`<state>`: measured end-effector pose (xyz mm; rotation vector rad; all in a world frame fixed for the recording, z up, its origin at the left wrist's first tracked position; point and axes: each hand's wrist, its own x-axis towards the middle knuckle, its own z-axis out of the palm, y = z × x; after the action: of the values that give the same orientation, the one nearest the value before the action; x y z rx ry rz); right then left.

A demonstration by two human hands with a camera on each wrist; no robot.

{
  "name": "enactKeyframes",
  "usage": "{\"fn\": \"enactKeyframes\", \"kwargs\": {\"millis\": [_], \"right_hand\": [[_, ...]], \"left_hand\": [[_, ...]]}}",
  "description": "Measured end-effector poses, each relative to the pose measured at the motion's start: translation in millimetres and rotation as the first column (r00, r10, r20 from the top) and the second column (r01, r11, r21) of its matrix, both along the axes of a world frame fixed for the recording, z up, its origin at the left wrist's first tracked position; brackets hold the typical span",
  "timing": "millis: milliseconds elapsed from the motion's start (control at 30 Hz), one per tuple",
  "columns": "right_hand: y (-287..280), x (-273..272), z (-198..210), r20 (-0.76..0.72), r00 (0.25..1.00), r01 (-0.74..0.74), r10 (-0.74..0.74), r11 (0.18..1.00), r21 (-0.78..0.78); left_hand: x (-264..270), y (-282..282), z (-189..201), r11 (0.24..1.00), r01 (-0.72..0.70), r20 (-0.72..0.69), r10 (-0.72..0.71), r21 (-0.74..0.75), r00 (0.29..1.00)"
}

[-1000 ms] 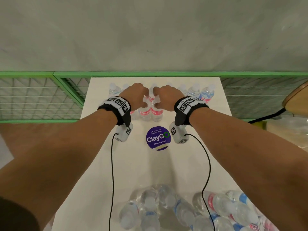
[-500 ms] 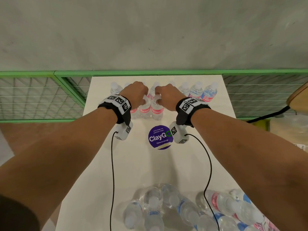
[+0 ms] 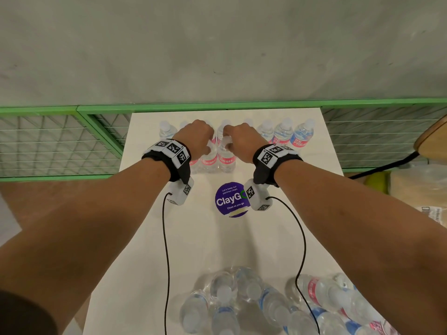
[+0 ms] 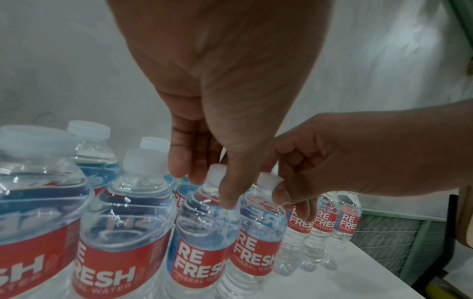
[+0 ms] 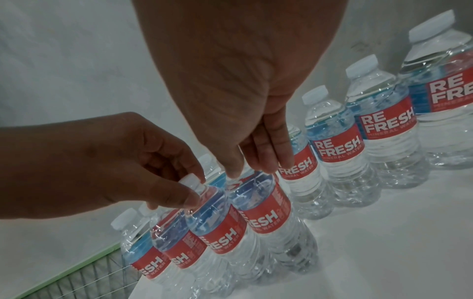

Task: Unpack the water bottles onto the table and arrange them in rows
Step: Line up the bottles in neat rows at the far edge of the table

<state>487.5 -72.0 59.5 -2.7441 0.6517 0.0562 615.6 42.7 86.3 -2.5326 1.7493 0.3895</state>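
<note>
Clear water bottles with red-and-blue labels stand at the far end of the white table (image 3: pixel 208 240). A back row (image 3: pixel 281 135) runs along the far edge, and a shorter second row stands in front of it. My left hand (image 3: pixel 205 146) pinches the neck of one second-row bottle (image 4: pixel 202 252) between thumb and fingers. My right hand (image 3: pixel 228 144) pinches the white cap of the bottle beside it (image 4: pixel 258 250), also seen in the right wrist view (image 5: pixel 266 218). Both bottles stand upright on the table, side by side.
Several more bottles lie in a loose pile (image 3: pixel 244 298) at the near end of the table. A purple round sticker (image 3: pixel 231 199) marks the middle. Green mesh railing (image 3: pixel 60 143) borders the far and left sides. A wooden round edge (image 3: pixel 433 139) lies to the right.
Both hands have stayed on the tops of the same two bottles. Only the head view has shifted slightly.
</note>
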Motion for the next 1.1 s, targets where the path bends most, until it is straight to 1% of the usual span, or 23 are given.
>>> {"fn": "enactKeyframes", "kwargs": {"millis": [233, 367, 500, 567, 667, 733, 833, 933, 1000, 1100], "right_hand": [[2.3, -1.6, -0.3, 0.023, 1.0, 0.013, -0.013, 1.0, 0.0], [1.6, -3.0, 1.5, 0.002, 0.999, 0.033, -0.033, 0.999, 0.014], [1.5, -5.5, 5.3, -0.034, 0.997, 0.073, -0.071, 0.995, 0.066], [1.8, -8.4, 8.4, -0.035, 0.994, 0.101, -0.099, 0.992, 0.081], [5.8, -20.6, 18.3, -0.02, 0.989, 0.146, -0.145, 0.987, 0.069], [9.6, -33.0, 28.1, -0.008, 0.987, 0.163, -0.163, 0.985, 0.051], [20.3, -55.0, 45.7, -0.006, 0.989, 0.147, -0.147, 0.989, 0.027], [44.6, -83.9, 62.3, -0.035, 0.997, 0.075, -0.074, 0.997, 0.037], [64.3, -106.1, 70.2, -0.052, 0.998, 0.032, -0.028, 0.997, 0.075], [94.6, -142.9, 73.1, -0.085, 0.996, -0.011, 0.019, 0.995, 0.098]], "left_hand": [[1.7, 0.5, -1.2, 1.0, 0.0, -0.001, 0.0, -0.017, 1.0], [1.5, 0.8, -4.3, 0.999, -0.015, -0.007, 0.015, -0.036, 1.0], [3.7, 3.0, -7.0, 0.998, -0.047, -0.037, 0.045, -0.051, 0.998], [4.1, 5.6, -5.3, 0.994, -0.069, -0.056, 0.065, -0.079, 0.996], [-3.0, 12.1, 6.1, 0.983, -0.079, -0.077, 0.067, -0.163, 0.995], [-11.5, 18.0, 19.2, 0.974, -0.075, -0.1, 0.054, -0.215, 0.993], [-30.3, 32.4, 41.0, 0.967, -0.067, -0.158, 0.028, -0.246, 0.987], [-62.1, 58.4, 58.7, 0.959, -0.075, -0.226, 0.011, -0.274, 0.974], [-85.7, 77.0, 65.0, 0.959, -0.069, -0.241, 0.001, -0.273, 0.971], [-121.8, 107.0, 67.1, 0.972, -0.056, -0.24, 0.0, -0.227, 0.971]]}}
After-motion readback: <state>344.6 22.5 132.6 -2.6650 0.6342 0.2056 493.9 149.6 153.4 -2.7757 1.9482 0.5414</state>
